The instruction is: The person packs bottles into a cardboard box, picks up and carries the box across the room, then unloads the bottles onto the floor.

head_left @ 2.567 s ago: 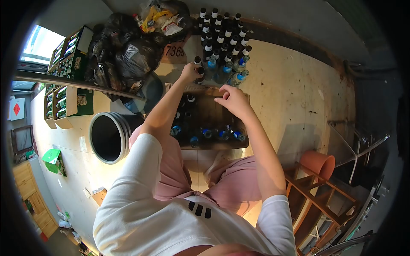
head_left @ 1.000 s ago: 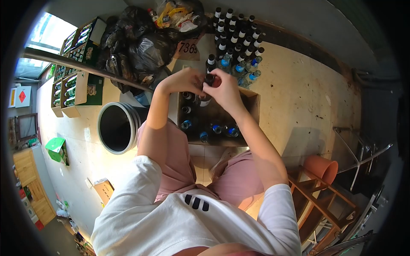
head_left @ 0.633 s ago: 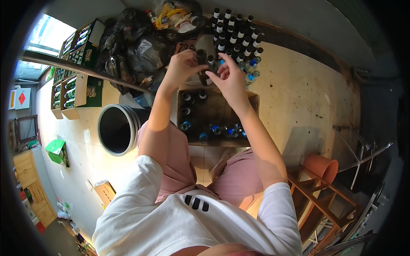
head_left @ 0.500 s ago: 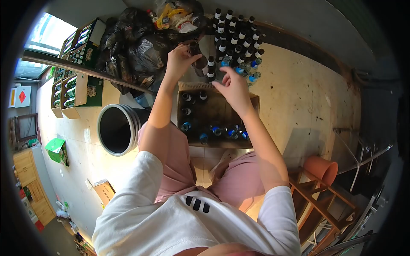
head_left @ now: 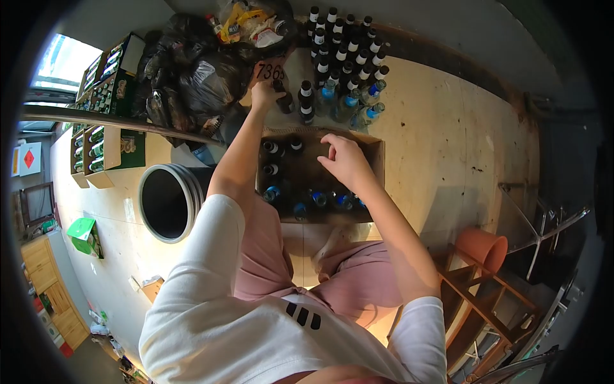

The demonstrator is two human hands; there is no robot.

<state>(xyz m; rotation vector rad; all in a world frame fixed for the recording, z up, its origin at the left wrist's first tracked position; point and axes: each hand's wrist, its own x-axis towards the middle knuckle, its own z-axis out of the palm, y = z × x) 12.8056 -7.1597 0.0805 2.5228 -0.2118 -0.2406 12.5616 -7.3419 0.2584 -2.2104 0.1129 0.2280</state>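
Note:
My left hand (head_left: 264, 96) reaches forward, its fingers against a dark brown bottle (head_left: 284, 102); its far fingers are partly hidden. A labelled dark bottle (head_left: 306, 110) stands just right of it. My right hand (head_left: 345, 160) hovers over an open cardboard box (head_left: 377, 160), holding nothing, thumb and fingers apart. Inside the box, dark bottles (head_left: 271, 169) stand along the left side and clear, blue-labelled bottles (head_left: 318, 198) along the near side. Beyond it, several dark bottles (head_left: 352, 46) with white labels stand grouped, with clear blue-labelled bottles (head_left: 350, 101) at their near edge.
Black rubbish bags (head_left: 214, 80) are piled at the far left, near a surface marked with digits (head_left: 268, 69). A round bin (head_left: 142, 201) stands left of my legs. Crates of green bottles (head_left: 96, 150) are farther left. An orange pot (head_left: 492, 249) and wooden frame (head_left: 470, 288) lie right.
My left hand has brought the dark bottle down and left, more upright beside the labelled one. My right hand has drawn back from the grouped bottles to over the box.

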